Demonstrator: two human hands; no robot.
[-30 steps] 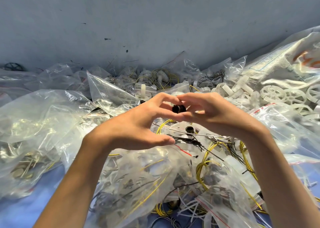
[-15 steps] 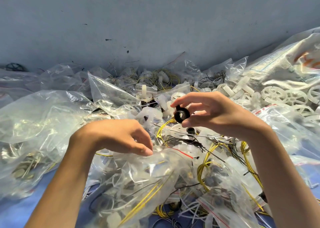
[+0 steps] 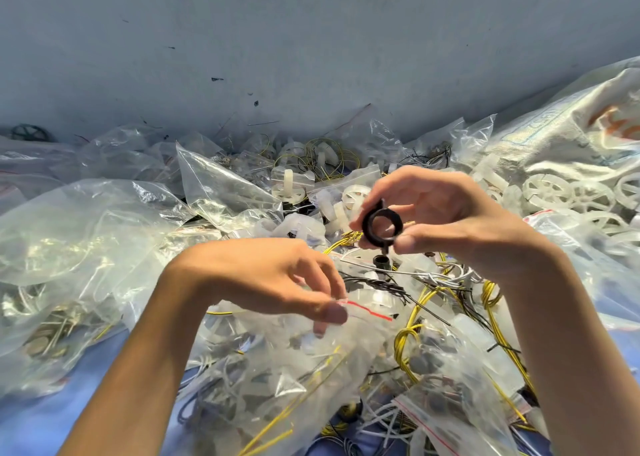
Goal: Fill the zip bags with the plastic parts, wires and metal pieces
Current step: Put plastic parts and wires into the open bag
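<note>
Fingers (image 3: 408,242) of the right hand (image 3: 450,220) pinch a black ring (image 3: 382,227) at frame centre; the left hand (image 3: 277,282), lower, seems to pinch a blurred zip bag (image 3: 372,308).

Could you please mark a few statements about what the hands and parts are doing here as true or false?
1. The right hand pinches a black ring above the pile. True.
2. The left hand also holds the ring. False: it is lower, apparently pinching the red-striped top of a clear zip bag.
3. White spoked wheels lie at the right, beside the woven sack. True.
4. All the wires in the pile are red. False: yellow, black and white ones show.
</note>
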